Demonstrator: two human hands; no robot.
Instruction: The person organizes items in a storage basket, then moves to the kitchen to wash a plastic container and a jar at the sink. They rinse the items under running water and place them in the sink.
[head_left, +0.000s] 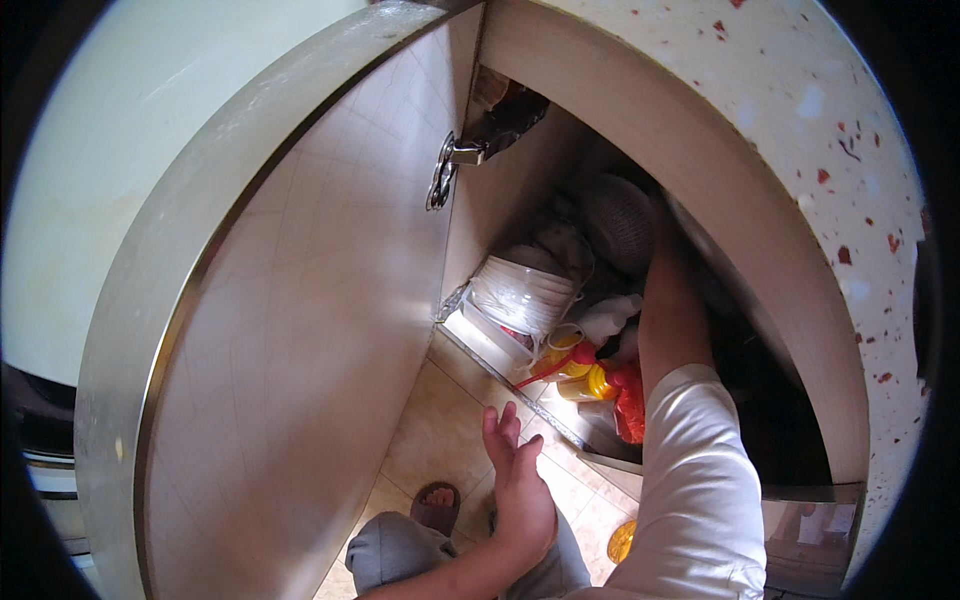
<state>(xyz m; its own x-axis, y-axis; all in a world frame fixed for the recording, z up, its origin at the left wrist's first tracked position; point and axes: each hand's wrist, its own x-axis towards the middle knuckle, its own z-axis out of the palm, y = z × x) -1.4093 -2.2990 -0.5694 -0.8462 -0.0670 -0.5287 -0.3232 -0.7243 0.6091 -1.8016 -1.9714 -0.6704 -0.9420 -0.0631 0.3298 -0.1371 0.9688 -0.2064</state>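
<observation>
My left hand (520, 480) hangs over the tiled floor before an open lower cabinet, fingers apart and nothing in them. My right arm (675, 330) reaches deep into the dark cabinet; the right hand itself is hidden inside. Near that arm stand a mesh-like basket (619, 221) at the back, a plastic-wrapped stack of white bowls or plates (523, 292) at the left, and bottles with yellow contents (585, 384) near the front edge. A red plastic bag (630, 409) lies beside the bottles, close to the right sleeve.
The open cabinet door (300, 337) with its metal hinge (444, 172) fills the left side. A speckled countertop (847, 225) curves above at the right. A yellow round object (621, 541) is on the floor near my knee, and a slippered foot (436, 506) shows below.
</observation>
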